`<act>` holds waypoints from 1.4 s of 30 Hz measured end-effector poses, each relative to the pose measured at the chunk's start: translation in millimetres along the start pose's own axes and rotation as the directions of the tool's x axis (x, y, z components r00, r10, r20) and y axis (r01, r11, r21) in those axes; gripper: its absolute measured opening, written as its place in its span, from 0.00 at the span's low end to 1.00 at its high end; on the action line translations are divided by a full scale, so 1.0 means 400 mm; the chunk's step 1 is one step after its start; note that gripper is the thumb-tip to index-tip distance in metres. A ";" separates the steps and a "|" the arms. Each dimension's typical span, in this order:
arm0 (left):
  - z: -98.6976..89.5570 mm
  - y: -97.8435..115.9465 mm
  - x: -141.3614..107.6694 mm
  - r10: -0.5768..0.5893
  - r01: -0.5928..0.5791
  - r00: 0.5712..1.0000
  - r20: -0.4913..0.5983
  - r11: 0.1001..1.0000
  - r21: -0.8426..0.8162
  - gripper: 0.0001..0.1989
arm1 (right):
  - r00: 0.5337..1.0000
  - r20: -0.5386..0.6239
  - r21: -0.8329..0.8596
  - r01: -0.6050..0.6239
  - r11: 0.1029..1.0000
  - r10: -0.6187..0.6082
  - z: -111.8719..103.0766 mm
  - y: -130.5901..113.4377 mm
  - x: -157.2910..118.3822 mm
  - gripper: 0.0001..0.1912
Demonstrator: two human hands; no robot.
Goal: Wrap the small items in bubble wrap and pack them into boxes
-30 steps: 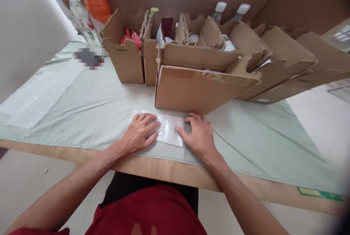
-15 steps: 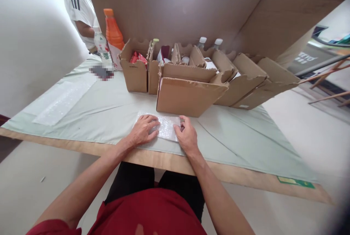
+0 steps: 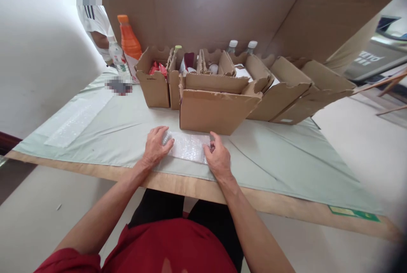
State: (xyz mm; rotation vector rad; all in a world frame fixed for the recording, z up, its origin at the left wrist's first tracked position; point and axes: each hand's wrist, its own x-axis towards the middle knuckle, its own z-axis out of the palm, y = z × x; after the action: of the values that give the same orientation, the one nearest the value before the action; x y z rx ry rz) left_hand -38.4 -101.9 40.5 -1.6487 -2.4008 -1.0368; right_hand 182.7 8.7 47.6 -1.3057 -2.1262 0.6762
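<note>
A folded piece of clear bubble wrap (image 3: 189, 146) lies flat on the cloth-covered table in front of me. At its left end is my left hand (image 3: 155, 145), with thumb and fingers spread apart and the thumb touching the wrap. My right hand (image 3: 218, 154) is closed at the right end, its thumb on top of the edge and its other fingers curled and partly hidden. Just behind the wrap stands a low cardboard box (image 3: 219, 112).
Several open cardboard bins (image 3: 155, 90) stand in a row behind, holding packets and bottles. An orange bottle (image 3: 129, 40) and a clear bottle (image 3: 117, 54) are at the back left. A bubble wrap strip (image 3: 71, 120) lies left. A person (image 3: 95, 23) stands beyond.
My left hand has slid left, from lying on the bubble wrap to its left end. My right hand stays at the right end. The view has shifted slightly.
</note>
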 end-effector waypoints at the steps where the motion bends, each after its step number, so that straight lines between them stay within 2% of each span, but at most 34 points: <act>1: -0.004 -0.001 -0.001 -0.045 0.045 0.999 -0.007 0.999 0.029 0.23 | 1.000 0.002 -0.006 -0.001 1.000 0.001 -0.004 0.003 0.000 0.30; 6: -0.049 0.000 -0.014 -0.224 0.220 0.975 0.000 0.959 0.180 0.23 | 1.000 0.006 -0.025 -0.011 1.000 0.012 -0.023 0.013 0.001 0.30; 10: -0.076 0.012 -0.002 -0.284 0.256 0.957 0.068 0.928 0.269 0.16 | 0.999 0.023 -0.018 -0.027 0.999 0.028 -0.030 0.011 0.004 0.32; 14: -0.067 0.038 0.024 -0.311 0.270 0.942 0.125 0.925 0.266 0.08 | 0.999 0.032 -0.011 -0.034 0.999 0.034 -0.034 0.007 0.004 0.32; 17: -0.054 0.063 0.030 -0.317 0.284 0.937 0.147 0.936 0.206 0.06 | 0.999 0.028 0.000 -0.031 1.000 0.031 -0.041 0.007 0.005 0.32; 21: -0.053 0.089 0.007 -0.347 0.340 0.922 0.172 0.938 0.073 0.07 | 0.998 0.057 0.035 -0.028 0.999 0.026 -0.062 0.012 -0.003 0.35; 24: -0.069 0.095 -0.019 -0.382 0.397 0.901 0.206 0.917 -0.036 0.06 | 0.993 0.116 0.152 -0.022 0.988 0.004 -0.079 0.020 -0.020 0.37; 26: -0.080 0.093 -0.032 -0.392 0.427 0.887 0.244 0.898 -0.109 0.14 | 0.990 0.143 0.227 -0.014 0.974 -0.019 -0.086 0.025 -0.032 0.38; 29: -0.089 0.091 -0.041 -0.400 0.470 0.865 0.303 0.857 -0.211 0.26 | 0.986 0.162 0.229 -0.005 0.974 -0.033 -0.091 0.028 -0.046 0.34; 35: -0.089 0.100 -0.044 -0.418 0.552 0.821 0.389 0.756 -0.352 0.39 | 0.986 0.155 0.275 0.016 0.961 -0.061 -0.112 0.034 -0.060 0.29; 38: -0.089 0.102 -0.039 -0.415 0.587 0.793 0.445 0.716 -0.378 0.37 | 0.978 0.197 0.271 0.008 0.963 -0.063 -0.130 0.042 -0.057 0.28; 42: -0.085 0.100 -0.025 -0.394 0.623 0.752 0.529 0.689 -0.371 0.26 | 0.955 0.264 0.209 0.076 0.975 -0.131 -0.136 0.049 -0.050 0.19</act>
State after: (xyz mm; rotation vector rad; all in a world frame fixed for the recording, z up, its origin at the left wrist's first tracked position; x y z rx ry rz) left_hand -11.1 -120.4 82.5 -1.4153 -3.2227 -1.7322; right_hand 239.5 5.7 70.0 -1.0338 -2.2588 1.0474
